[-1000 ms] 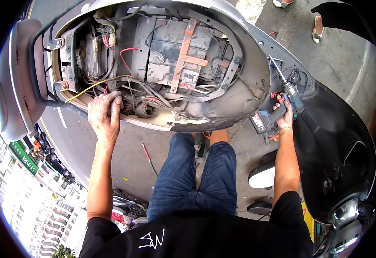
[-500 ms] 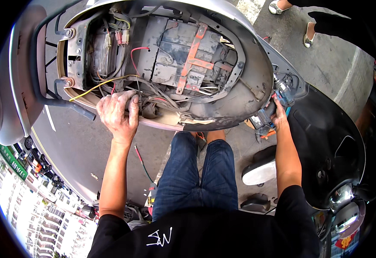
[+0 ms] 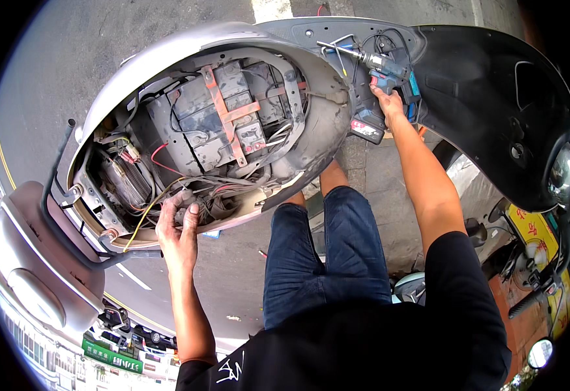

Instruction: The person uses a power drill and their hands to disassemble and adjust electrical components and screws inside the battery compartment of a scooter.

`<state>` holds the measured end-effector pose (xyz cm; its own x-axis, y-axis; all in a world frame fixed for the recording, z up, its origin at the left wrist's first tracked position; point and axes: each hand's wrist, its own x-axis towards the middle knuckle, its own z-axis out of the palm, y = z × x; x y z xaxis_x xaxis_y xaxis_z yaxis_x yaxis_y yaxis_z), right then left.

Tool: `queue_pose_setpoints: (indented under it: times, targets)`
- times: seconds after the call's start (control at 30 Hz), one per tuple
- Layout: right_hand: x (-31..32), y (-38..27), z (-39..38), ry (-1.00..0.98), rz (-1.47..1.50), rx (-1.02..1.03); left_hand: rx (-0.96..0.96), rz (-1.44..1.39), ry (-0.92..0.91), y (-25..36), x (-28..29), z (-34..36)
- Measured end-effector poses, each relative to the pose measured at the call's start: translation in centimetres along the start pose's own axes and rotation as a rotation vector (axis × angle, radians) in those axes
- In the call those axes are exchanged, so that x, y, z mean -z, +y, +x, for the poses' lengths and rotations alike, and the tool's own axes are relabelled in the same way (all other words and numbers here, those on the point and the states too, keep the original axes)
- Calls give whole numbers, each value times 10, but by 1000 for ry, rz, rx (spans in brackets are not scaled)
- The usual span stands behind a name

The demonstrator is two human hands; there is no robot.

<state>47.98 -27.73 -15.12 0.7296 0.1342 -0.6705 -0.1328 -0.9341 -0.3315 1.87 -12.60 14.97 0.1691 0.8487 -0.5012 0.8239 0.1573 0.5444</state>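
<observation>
A cordless drill (image 3: 388, 67) with a long silver bit is gripped in my right hand (image 3: 391, 106). It is over the scooter's floorboard area, its bit pointing left, and its battery (image 3: 367, 130) hangs below. My left hand (image 3: 178, 228) is at the near rim of the scooter's open body (image 3: 327, 78), beside a bundle of wires (image 3: 216, 195). Its dusty fingers are curled in; what they hold, if anything, is hidden. A yellow wire (image 3: 146, 212) runs past these fingers. Inside the body, grey batteries (image 3: 197, 107) lie under an orange-red metal strap (image 3: 223, 117).
A finned metal box (image 3: 127, 179) with connectors is at the left end of the body. Beyond it are a bent black rail (image 3: 57, 218) and a silver rear case (image 3: 43, 260). The black front panel (image 3: 480, 85) spreads out on the right. My knees are close below the near rim.
The view has turned, bringing more of the scooter's front into sight. The drill in my right hand has risen clear of the body's near edge. My left hand stays at the rim, its grip shifted.
</observation>
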Motion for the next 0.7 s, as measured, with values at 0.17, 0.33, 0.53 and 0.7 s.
queue_pose_setpoints:
  times: [0.17, 0.33, 0.53, 0.7]
  targets:
    - [-2, -5, -34, -99, 163, 104, -284, 426, -400, 36, -27, 74]
    - [13, 31, -50, -44, 127, 125, -274, 638, -335, -14, -66, 114]
    - [44, 106, -50, -84, 119, 10, -315, 777, -269, -15, -81, 102]
    - [84, 150, -51, -65, 105, 26, -167, 797, -254, 0, -112, 100]
